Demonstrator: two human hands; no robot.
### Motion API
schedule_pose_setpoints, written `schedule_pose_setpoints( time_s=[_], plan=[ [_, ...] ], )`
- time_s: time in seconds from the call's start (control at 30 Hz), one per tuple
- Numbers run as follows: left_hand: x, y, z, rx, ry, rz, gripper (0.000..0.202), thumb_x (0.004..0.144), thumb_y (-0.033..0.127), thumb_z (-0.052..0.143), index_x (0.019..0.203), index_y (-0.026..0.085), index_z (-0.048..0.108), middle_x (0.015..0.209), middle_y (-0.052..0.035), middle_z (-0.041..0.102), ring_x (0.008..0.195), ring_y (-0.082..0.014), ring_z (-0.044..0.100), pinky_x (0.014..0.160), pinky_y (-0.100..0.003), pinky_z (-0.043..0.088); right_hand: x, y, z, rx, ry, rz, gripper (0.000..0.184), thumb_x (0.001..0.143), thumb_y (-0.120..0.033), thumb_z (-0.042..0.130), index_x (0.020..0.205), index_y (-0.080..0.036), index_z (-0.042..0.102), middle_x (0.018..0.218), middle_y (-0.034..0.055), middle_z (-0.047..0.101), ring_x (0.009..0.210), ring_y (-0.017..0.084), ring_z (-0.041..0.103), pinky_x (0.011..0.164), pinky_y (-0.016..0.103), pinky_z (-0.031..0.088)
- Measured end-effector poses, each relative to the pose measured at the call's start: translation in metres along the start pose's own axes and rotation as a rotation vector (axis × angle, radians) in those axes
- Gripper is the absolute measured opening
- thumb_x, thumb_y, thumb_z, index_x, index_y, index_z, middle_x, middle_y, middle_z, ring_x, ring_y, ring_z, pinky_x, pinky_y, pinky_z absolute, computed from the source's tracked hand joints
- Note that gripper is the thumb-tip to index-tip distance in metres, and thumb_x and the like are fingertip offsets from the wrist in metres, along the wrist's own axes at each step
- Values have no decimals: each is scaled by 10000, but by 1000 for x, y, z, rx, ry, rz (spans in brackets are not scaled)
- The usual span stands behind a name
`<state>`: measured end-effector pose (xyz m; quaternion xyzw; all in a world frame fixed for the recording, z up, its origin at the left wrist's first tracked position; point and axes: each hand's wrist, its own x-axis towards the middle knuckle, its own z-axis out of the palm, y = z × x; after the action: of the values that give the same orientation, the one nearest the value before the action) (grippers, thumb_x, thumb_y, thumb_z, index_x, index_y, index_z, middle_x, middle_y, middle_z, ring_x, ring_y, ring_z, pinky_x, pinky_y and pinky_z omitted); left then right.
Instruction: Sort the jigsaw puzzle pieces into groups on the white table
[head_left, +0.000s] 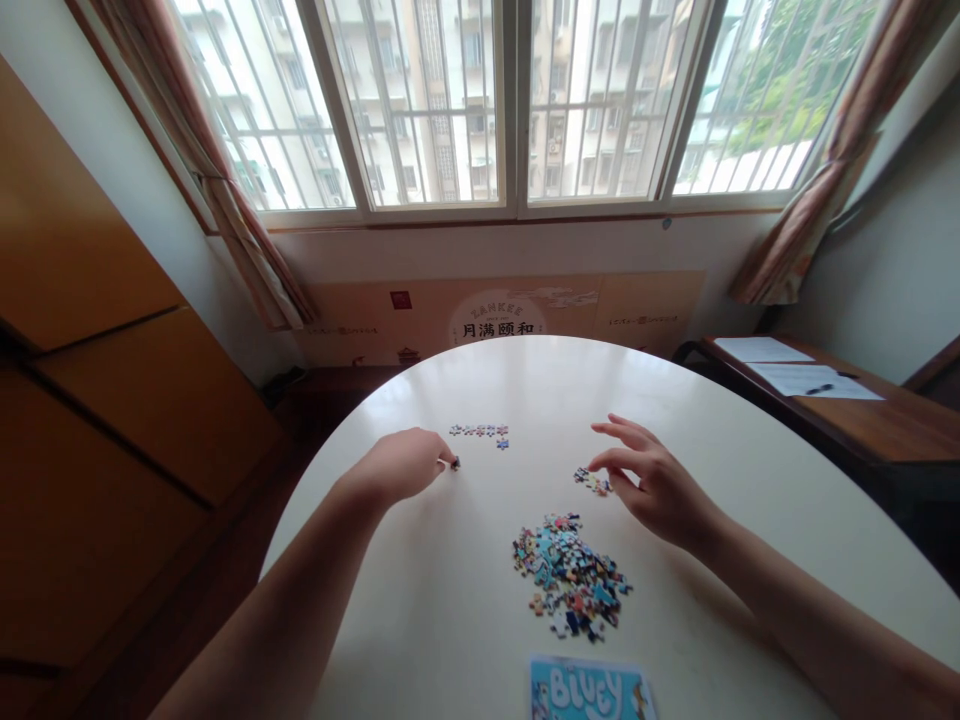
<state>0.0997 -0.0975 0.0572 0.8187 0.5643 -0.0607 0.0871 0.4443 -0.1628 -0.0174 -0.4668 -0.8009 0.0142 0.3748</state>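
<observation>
My left hand (409, 465) is closed in a pinch on a small dark jigsaw puzzle piece (456, 463) at the left of the white round table. Just beyond it lies a short row of joined puzzle pieces (480, 431), with one piece hanging below its right end. On the right, my right hand (651, 480) hovers with fingers spread, its fingertips over a small cluster of loose pieces (592, 481); whether they touch is hard to tell. Nearer to me is a large heap of mixed puzzle pieces (570, 570), many of them light blue.
A blue "Bluey" box or card (589, 690) lies at the near side of the white table (420, 620). To the right, a brown desk (825, 420) holds papers (814, 381) and a pen. Beyond the table are a printed board (495, 305) and barred windows.
</observation>
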Motion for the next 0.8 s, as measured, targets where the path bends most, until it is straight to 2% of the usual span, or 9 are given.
schedule_pose_setpoints(
  time_s=[0.17, 0.27, 0.33, 0.4, 0.47, 0.67, 0.8],
  plan=[
    [10, -16, -2, -29, 71, -113, 238, 807, 267, 606, 913, 305, 816, 1002, -31, 779, 833, -217, 691, 676, -266, 462, -1, 0, 1, 15, 5, -2, 280, 859, -90, 539, 882, -249, 768, 1336, 97, 636, 1386, 345, 471, 1079, 628, 453],
    [18, -22, 2, -60, 125, -49, 183, 782, 263, 638, 854, 284, 805, 955, -28, 758, 818, -205, 674, 667, -260, 454, -2, 1, 2, 20, 11, -7, 275, 861, -92, 540, 879, -247, 766, 1330, 100, 639, 1379, 348, 478, 1075, 630, 455],
    [22, -27, 6, -93, 163, 28, 221, 772, 262, 639, 921, 283, 801, 1009, -31, 746, 844, -203, 671, 691, -257, 466, -2, 1, 2, 13, 6, -16, 273, 865, -94, 538, 883, -246, 764, 1334, 102, 635, 1381, 346, 476, 1073, 624, 460],
    [25, -32, 10, -138, 165, 75, 269, 767, 272, 627, 971, 290, 801, 1062, -29, 740, 844, -196, 670, 710, -252, 475, -2, 2, 1, 2, -1, -22, 273, 871, -97, 532, 885, -245, 762, 1338, 104, 631, 1380, 343, 476, 1072, 619, 465],
    [27, -35, 11, -160, 135, 75, 268, 753, 277, 619, 942, 298, 808, 1039, -20, 748, 810, -186, 666, 698, -245, 470, -2, 2, 1, -4, -4, -23, 273, 879, -103, 525, 882, -243, 760, 1338, 108, 630, 1378, 340, 479, 1072, 618, 466],
    [22, -29, 6, -91, 112, -93, 152, 723, 325, 662, 800, 250, 769, 889, -23, 762, 759, -187, 655, 607, -252, 412, -1, -1, -1, 2, -16, -17, 271, 889, -115, 522, 885, -244, 760, 1345, 105, 624, 1387, 332, 472, 1085, 612, 456],
    [21, -27, 4, -122, 84, -153, 255, 813, 413, 594, 712, 218, 722, 795, -45, 752, 703, -186, 644, 591, -265, 392, -1, -2, -2, -1, -11, -21, 277, 890, -112, 516, 875, -240, 761, 1339, 113, 627, 1376, 338, 483, 1079, 614, 459]
  ],
)
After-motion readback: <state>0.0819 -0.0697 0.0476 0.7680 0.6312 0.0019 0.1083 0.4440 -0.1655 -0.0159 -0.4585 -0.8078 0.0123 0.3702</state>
